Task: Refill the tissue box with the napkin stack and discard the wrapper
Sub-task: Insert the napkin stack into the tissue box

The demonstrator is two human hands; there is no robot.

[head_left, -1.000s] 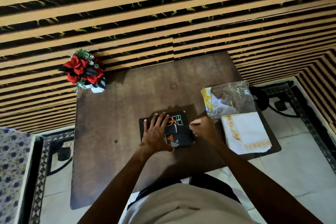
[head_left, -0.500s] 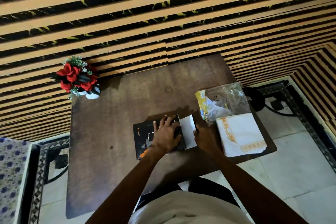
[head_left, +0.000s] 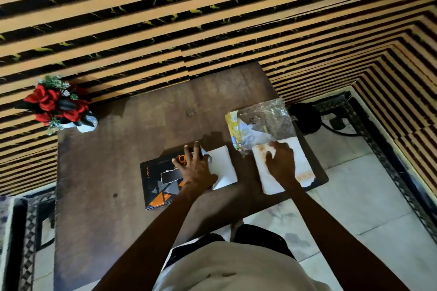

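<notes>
A flat black tissue box with orange and grey triangles lies on the brown table. Its white end flap is folded out to the right. My left hand presses flat on the box's right part, fingers spread. The white napkin stack with a gold border lies at the table's right edge. My right hand rests on top of the stack, fingers curled over its far edge. The clear and yellow plastic wrapper lies crumpled just behind the stack.
A small vase of red artificial flowers stands at the table's far left corner. A striped black-and-tan wall rises behind the table. A black cable and plug lie on the tiled floor to the right.
The box's white end flap has swung open to the right. My right hand left the box and moved right onto the napkin stack. My left hand stayed pressed on the box.
</notes>
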